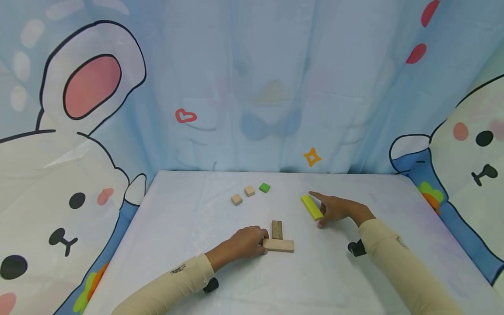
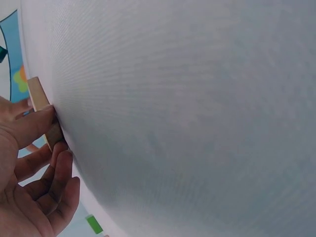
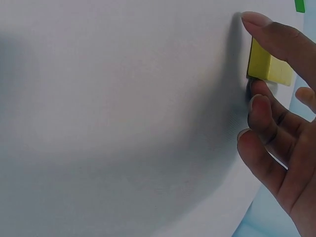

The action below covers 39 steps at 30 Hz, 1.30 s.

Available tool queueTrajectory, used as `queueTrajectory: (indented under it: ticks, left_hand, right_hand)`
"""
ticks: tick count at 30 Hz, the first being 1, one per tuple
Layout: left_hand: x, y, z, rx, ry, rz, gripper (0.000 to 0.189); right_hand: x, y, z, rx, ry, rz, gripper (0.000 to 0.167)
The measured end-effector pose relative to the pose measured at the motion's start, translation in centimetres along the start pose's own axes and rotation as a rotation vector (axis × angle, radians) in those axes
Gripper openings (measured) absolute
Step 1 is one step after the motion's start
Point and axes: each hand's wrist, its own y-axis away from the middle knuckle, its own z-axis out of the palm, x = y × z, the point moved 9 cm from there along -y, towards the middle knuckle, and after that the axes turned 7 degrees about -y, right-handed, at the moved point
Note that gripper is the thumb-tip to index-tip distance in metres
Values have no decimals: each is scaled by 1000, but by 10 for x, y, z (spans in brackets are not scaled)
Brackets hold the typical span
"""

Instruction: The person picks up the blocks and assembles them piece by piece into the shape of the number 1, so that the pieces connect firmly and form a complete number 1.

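My left hand [image 1: 246,242] pinches the left end of a pale wooden plank [image 1: 280,245] lying flat on the table. Thumb and fingertips meet that plank [image 2: 38,94] in the left wrist view. A darker brown wooden block [image 1: 277,229] lies just behind it, at about a right angle. To the right, my right hand [image 1: 336,208] hovers around a yellow block [image 1: 311,207], index finger stretched out toward its far end. In the right wrist view, thumb and fingers lie spread on either side of the yellow block [image 3: 260,59]; a firm grip does not show.
Two small pale wooden cubes [image 1: 236,200] and a small green block [image 1: 264,187] lie toward the back of the white table [image 1: 189,218]. A printed curtain [image 1: 252,144] hangs behind the table's rear edge. Black wrist straps [image 1: 357,248] hang under both cuffs.
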Motion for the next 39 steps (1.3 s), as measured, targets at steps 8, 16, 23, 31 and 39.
queueTrajectory:
  ticks: [8,16,23,31,39]
  left_hand:
    - [1,1,0,-1,-19,-4,32]
    - [2,1,1,1,-9,1,32]
    - [1,1,2,0,-6,-3,32]
    - [1,1,0,-1,0,4,32]
    - [1,1,-2,3,-2,1,31]
  right_hand:
    - [2,-5,3,-77,-13,39,122]
    - [-3,-4,2,-125,-18,51,118]
    - [-3,-6,1,-119,-12,63,114]
    - [-5,-8,-2,-114,2,46,112]
    - [-5,-13,-3,-85,8,21,107]
